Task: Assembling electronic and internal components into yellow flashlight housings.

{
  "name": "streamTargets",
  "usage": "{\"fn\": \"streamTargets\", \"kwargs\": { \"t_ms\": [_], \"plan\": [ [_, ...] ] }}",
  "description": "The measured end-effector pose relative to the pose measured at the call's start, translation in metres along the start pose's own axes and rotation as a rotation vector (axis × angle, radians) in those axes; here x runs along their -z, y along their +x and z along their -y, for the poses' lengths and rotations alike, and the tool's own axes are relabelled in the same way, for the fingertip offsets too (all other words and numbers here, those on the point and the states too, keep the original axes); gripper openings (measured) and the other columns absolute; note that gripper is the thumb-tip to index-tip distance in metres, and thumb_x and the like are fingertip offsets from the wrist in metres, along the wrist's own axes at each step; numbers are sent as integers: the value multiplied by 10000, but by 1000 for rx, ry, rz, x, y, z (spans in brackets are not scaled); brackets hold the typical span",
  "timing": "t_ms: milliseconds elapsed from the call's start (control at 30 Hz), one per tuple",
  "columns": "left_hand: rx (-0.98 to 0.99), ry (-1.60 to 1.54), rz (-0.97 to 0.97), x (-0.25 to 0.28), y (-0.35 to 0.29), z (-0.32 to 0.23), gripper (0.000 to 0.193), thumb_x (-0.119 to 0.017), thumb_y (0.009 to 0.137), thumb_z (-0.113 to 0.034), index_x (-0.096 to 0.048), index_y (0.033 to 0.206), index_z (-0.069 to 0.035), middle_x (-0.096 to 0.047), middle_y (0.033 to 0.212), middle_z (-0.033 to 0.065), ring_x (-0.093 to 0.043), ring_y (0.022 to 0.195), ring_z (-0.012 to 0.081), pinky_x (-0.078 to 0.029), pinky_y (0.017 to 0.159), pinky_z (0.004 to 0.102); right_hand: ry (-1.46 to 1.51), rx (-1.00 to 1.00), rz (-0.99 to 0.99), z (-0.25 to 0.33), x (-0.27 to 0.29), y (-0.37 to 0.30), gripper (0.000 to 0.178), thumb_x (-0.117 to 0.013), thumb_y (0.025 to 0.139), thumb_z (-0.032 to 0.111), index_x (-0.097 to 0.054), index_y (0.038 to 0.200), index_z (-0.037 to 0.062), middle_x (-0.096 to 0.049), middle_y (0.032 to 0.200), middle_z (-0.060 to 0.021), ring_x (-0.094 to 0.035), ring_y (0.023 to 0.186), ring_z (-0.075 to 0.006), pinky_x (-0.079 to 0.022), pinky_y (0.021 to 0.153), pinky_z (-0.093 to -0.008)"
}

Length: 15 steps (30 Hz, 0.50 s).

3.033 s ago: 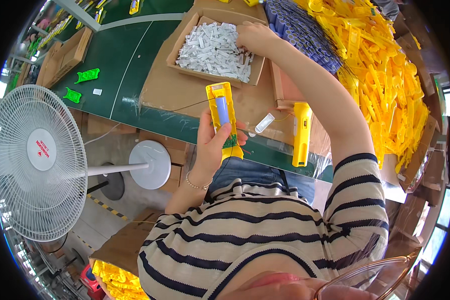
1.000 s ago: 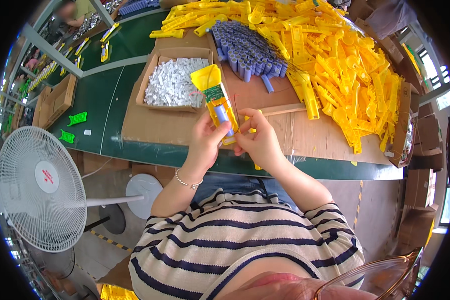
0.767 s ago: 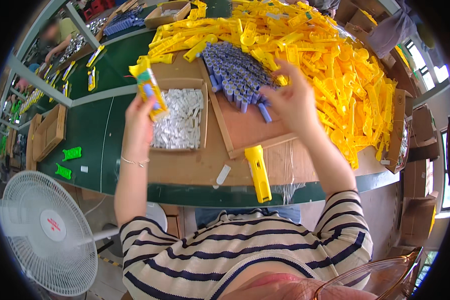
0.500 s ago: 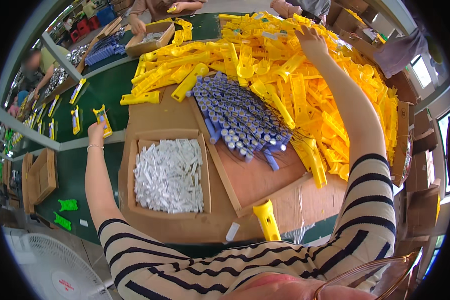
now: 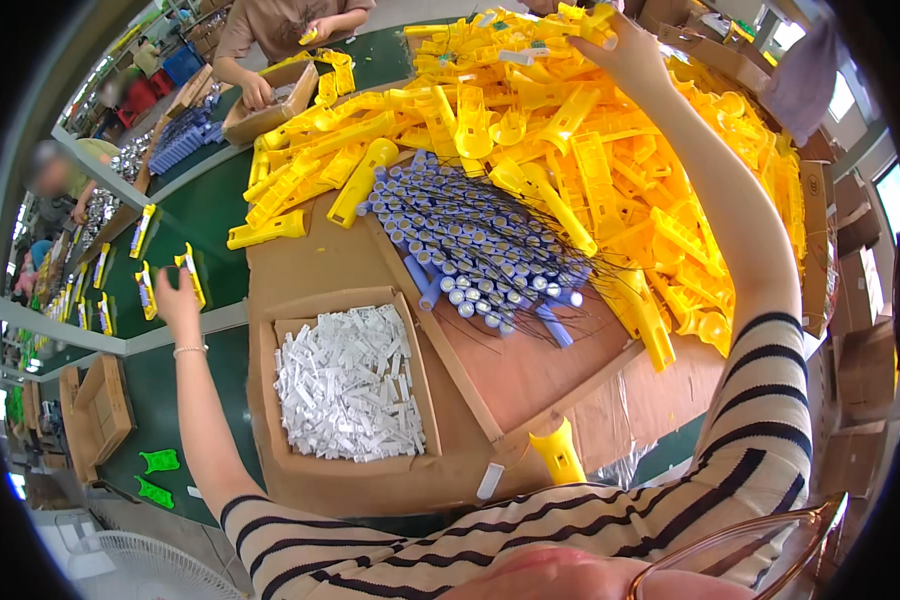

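My left hand (image 5: 177, 303) is at the left side of the green table, thumb and fingers apart, just at the near end of a yellow plastic housing (image 5: 192, 265) with parts laid in it. Another filled yellow housing (image 5: 146, 290) lies beside it. At the far right my right hand (image 5: 625, 52) grips a yellow plastic shell (image 5: 598, 27) over the large heap of yellow shells (image 5: 580, 130). Between my arms, purple battery cells (image 5: 480, 240) with dark wires lie in a shallow wooden tray (image 5: 500, 375). White strip-like pieces (image 5: 350, 385) fill a cardboard box next to it.
A single yellow shell (image 5: 558, 452) and a white piece (image 5: 490, 481) lie by my body. Two green plastic parts (image 5: 158, 461) and a cardboard tray (image 5: 98, 410) are at the left, above a fan (image 5: 135, 565). Across the table a person works at a small box (image 5: 270, 100).
My left hand has let go of the filled yellow housing, which now lies beside the other one. My right hand has picked up a yellow shell from the heap's far side.
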<state>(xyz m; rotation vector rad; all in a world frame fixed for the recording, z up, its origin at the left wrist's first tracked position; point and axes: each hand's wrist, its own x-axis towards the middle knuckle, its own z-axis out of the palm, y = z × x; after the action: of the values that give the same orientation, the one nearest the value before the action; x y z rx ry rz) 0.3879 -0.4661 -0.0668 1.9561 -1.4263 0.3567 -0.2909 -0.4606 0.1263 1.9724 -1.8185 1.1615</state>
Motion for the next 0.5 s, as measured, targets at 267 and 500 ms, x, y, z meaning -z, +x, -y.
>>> {"fn": "streamTargets", "kwargs": {
  "t_ms": [267,500],
  "plan": [
    [-631,-989,763,217,-178,-306,588,-662,819,-167,-413,1329,-16,-514,1281,126,-470,1205,218,-329,1028,343,930,-29,501,149,132,-150,437,-719,766,233,-606,1106,-18,-651,935,-66,-607,858,-113,-477,804,-257],
    [-471,-1510,991,275,-291,-354,488,-591,882,-158,-373,1300,-34,-524,1146,90,-551,1007,174,-453,853,292,1492,-75,515,186,150,-267,881,-814,647,422,-431,1315,-6,-499,1251,-92,-528,1072,-158,-435,914,-302]
  ]
}}
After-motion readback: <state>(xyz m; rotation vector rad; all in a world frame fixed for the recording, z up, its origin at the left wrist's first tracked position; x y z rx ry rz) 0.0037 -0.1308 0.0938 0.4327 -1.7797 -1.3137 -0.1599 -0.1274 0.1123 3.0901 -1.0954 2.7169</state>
